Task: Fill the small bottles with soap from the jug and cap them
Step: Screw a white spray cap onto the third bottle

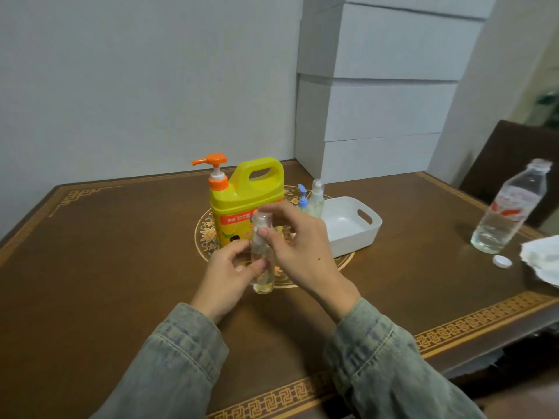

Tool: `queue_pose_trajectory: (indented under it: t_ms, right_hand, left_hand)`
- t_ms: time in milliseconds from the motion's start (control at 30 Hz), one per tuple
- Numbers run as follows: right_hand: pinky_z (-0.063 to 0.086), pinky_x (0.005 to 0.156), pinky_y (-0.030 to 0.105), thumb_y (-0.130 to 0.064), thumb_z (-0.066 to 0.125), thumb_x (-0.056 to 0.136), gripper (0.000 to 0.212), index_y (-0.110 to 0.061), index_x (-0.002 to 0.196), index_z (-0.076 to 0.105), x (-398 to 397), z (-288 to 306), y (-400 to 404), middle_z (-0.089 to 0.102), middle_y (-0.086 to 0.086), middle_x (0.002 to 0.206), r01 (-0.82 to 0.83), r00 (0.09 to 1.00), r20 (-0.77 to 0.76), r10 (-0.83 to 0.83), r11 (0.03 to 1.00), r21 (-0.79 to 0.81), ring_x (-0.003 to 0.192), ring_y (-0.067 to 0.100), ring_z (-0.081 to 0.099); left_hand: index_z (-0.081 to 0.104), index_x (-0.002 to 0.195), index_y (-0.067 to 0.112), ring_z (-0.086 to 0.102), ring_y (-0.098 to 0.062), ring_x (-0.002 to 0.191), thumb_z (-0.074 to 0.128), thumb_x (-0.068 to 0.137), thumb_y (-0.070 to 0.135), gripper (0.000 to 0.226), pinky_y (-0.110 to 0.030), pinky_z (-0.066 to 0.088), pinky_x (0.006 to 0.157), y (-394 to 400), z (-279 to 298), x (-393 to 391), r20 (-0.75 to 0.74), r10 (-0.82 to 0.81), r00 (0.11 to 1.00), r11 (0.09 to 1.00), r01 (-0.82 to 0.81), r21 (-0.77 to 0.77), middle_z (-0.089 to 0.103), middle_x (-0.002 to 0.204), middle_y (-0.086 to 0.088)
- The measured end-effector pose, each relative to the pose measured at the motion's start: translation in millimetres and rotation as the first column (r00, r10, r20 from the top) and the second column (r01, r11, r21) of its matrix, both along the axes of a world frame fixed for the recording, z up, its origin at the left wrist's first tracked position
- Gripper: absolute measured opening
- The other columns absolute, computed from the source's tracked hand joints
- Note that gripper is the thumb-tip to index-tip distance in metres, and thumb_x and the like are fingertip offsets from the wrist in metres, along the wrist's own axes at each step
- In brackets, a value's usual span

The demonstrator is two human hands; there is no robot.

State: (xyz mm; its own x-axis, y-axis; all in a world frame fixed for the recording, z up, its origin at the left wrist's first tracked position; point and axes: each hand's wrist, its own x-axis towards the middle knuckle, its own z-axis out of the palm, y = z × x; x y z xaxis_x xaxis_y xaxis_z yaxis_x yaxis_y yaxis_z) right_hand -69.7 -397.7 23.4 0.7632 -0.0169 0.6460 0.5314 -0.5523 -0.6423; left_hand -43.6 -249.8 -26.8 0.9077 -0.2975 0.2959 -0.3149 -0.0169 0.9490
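Lower front label of the yellow plastic soap jug with orange pump (pixel 246 197) hidden behind both hands and the small clear plastic spray bottle (pixel 262 261). Fill level in that bottle hard to judge through blur and fingers. Print on the jug too small to read. Crumpled white cloth or paper (pixel 541 257) cut off at the right edge. Dark brown chair (pixel 499 164) only partly in view.

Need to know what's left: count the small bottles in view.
3: a clear one held in both hands, and a blue-topped one and a clear-topped one standing beside the white tray. Others may be hidden.
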Motion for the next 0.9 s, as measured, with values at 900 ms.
queue_pose_trajectory:
  t_ms: [900]
  right_hand:
    - [0.05,0.084,0.014,-0.009,0.069,0.088,0.024,-0.02,0.109,0.068,131,-12,-149,0.069,-0.004,0.097,0.426,0.901,-0.145,-0.408,0.895,0.133,0.093,0.007,0.065]
  left_hand:
    - [0.065,0.113,0.031,0.067,-0.017,0.106,0.066,0.082,0.026,0.032,-0.045,0.053,0.095,-83,22,73,0.013,-0.011,1.0,1.0,0.01,0.026,0.07,0.109,0.002]
